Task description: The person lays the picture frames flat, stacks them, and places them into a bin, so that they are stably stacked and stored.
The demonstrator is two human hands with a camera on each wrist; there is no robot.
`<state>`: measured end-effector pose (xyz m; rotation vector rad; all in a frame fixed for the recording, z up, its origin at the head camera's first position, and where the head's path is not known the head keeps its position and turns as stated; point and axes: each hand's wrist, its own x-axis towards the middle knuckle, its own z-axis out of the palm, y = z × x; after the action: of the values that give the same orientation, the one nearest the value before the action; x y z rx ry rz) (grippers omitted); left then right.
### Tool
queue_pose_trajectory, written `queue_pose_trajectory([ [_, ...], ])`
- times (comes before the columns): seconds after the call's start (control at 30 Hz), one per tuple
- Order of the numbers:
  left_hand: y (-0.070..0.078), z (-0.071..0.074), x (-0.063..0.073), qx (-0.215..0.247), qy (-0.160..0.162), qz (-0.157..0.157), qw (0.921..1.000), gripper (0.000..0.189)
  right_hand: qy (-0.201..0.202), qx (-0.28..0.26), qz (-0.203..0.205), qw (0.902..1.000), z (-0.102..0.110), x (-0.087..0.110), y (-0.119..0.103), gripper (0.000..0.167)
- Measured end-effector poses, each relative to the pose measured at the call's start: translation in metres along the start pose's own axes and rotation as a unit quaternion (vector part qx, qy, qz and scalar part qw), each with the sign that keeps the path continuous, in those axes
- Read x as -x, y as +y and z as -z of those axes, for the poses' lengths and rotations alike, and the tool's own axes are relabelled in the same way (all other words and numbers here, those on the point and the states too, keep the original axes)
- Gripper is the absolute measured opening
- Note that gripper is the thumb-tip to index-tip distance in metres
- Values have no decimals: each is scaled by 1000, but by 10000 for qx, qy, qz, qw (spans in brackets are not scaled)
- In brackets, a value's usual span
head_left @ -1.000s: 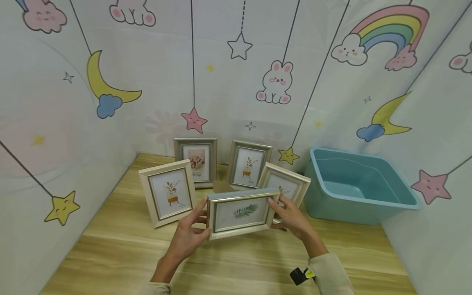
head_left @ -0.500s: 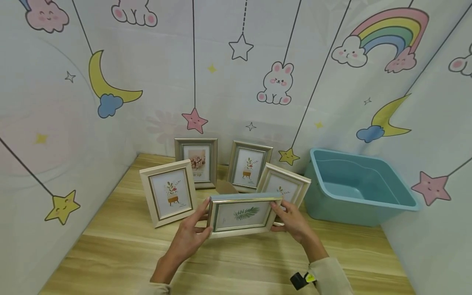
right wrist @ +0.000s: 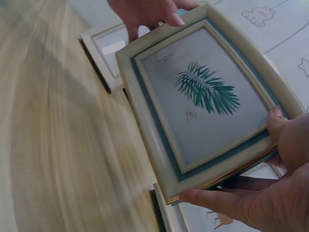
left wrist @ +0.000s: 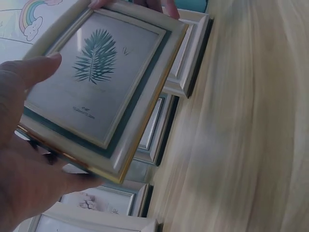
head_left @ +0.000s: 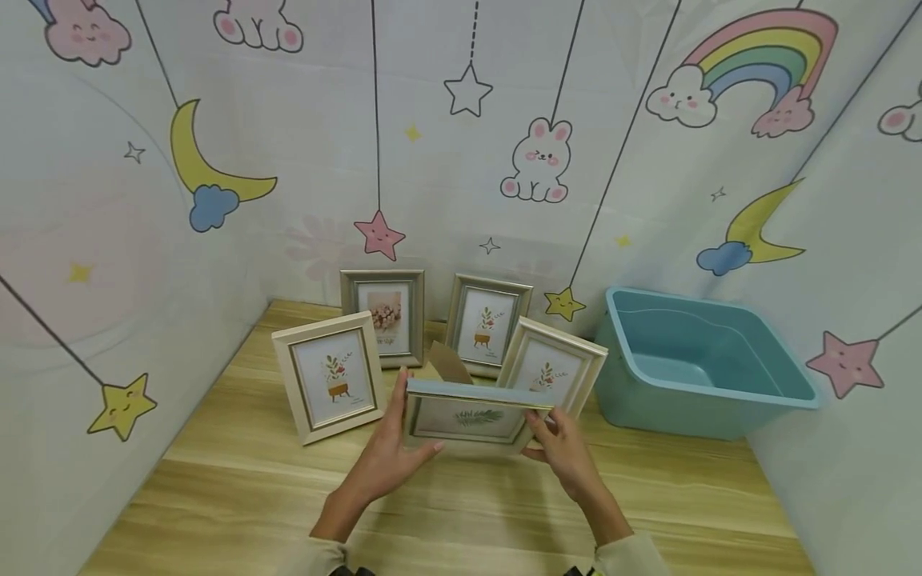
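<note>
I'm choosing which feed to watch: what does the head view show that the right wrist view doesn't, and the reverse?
Only the head view: the blue tub, the rainbow on the wall and the pink-flower photo frame.
Only the right wrist view: small print on the leaf frame, not discernible from the head.
Both: left hand and right hand holding that frame above the wooden table.

Back-L pic [head_left: 385, 316]: "style"; rest illeg.
</note>
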<state>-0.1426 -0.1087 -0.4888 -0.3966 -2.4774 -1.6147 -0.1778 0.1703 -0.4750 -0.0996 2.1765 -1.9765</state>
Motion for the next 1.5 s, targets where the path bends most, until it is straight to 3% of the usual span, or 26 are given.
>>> queue_pose_trajectory([
  [0.2, 1, 2, -12, 941, 97, -452, 9945, 121, -71, -95, 365, 9993, -6, 11, 8, 47],
  [0.37, 1, 11, -16, 1367, -195, -694, 9880, 123, -35, 90, 802, 9967, -12, 17, 13, 45],
  [0.6, 2, 20, -19, 1340, -634, -1107, 9827, 126, 283, 214, 1312, 9907, -17, 20, 19, 32],
  [0.77, 6, 23, -20, 1161, -689, -1262, 9828, 127, 437, 96, 1760, 9834, -18, 19, 25, 23],
  [0.9, 10, 24, -19, 823, -606, -1487, 9836, 126, 529, -24, 2231, 9733, -19, 20, 31, 16],
  [1.03, 16, 23, -17, 637, -502, -1621, 9834, 127, 507, -51, 2817, 9581, -19, 21, 39, 19],
  [1.3, 21, 22, -10, 893, -296, -1888, 9775, 120, 555, 14, 3365, 9400, -19, 24, 45, 22],
  [1.5, 17, 19, -4, 774, -19, -2112, 9744, 113, 516, -40, 3868, 9207, -17, 23, 48, 24],
])
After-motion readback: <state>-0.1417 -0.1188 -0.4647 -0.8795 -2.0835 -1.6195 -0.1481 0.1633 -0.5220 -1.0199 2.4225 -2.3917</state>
